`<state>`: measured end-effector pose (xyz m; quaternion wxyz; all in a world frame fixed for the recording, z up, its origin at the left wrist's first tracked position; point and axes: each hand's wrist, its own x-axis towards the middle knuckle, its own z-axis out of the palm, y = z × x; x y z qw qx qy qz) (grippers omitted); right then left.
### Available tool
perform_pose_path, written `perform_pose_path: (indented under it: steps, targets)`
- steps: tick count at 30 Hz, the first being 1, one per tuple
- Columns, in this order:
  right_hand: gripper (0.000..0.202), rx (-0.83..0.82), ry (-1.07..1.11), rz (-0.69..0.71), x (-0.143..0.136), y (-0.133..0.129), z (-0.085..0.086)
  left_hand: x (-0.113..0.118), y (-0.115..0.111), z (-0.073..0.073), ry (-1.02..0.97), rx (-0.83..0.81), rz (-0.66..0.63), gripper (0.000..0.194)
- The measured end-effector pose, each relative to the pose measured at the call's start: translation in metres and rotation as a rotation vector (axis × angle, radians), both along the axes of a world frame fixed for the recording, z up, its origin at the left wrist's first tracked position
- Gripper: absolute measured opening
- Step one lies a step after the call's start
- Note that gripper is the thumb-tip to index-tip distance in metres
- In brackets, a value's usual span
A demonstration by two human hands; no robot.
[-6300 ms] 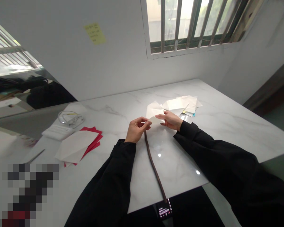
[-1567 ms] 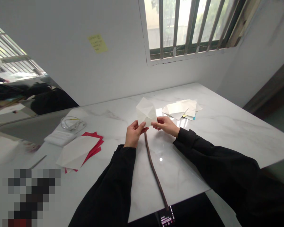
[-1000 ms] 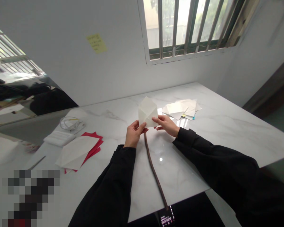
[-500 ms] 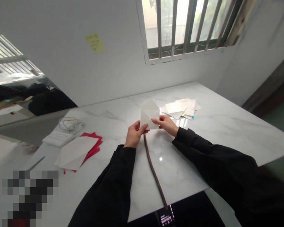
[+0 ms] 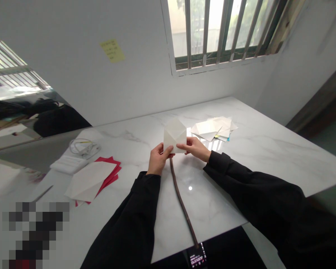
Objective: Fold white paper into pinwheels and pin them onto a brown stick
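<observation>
A white paper envelope (image 5: 175, 130) is held up above the table between both hands, its pointed top flap raised and its folded side and bottom panels facing me. My left hand (image 5: 158, 158) grips its lower left corner, thumb across the front. On the lower right edge, my right hand (image 5: 197, 147) pinches the paper with the thumb in front; its other fingers are partly behind the envelope. Just below the envelope, a thin brown stick-like strip (image 5: 180, 201) runs toward the table's front edge.
White papers or envelopes (image 5: 210, 128) lie spread at the back right. To the left are white folded paper (image 5: 91, 179) over red sheets (image 5: 112, 179), a white box (image 5: 68, 164), a coiled cable (image 5: 85, 148) and a pen-like object (image 5: 43, 193). A lit screen (image 5: 197, 257) sits below the front edge.
The envelope has shifted slightly left and turned more upright, its creases now more evenly facing me. Both hands stay on it, the right one having moved a little left.
</observation>
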<state>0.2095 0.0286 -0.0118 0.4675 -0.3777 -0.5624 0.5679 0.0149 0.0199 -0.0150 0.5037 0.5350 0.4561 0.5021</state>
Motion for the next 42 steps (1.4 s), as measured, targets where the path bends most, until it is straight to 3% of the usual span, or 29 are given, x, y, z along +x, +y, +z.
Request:
perform_pose_path:
  steps: [9, 16, 23, 34, 42]
  targets:
    - [0.047, 0.006, -0.135, 0.072, 0.004, 0.005, -0.007, 0.001, 0.0, 0.002, -0.078, 0.001, 0.077, 0.049]
    - [0.05, 0.102, -0.306, 0.071, 0.009, 0.007, -0.011, 0.0, 0.001, 0.006, -0.101, -0.025, 0.171, 0.05]
    - [0.051, 0.104, -0.22, -0.024, 0.012, 0.012, -0.013, -0.003, 0.001, 0.01, -0.078, -0.067, 0.182, 0.054]
    - [0.045, 0.135, -0.179, -0.058, 0.011, 0.009, -0.005, -0.007, 0.005, 0.008, -0.093, -0.123, 0.217, 0.056]
    - [0.045, 0.131, -0.137, -0.111, 0.013, 0.011, -0.005, -0.012, 0.005, 0.006, 0.043, -0.035, 0.193, 0.058]
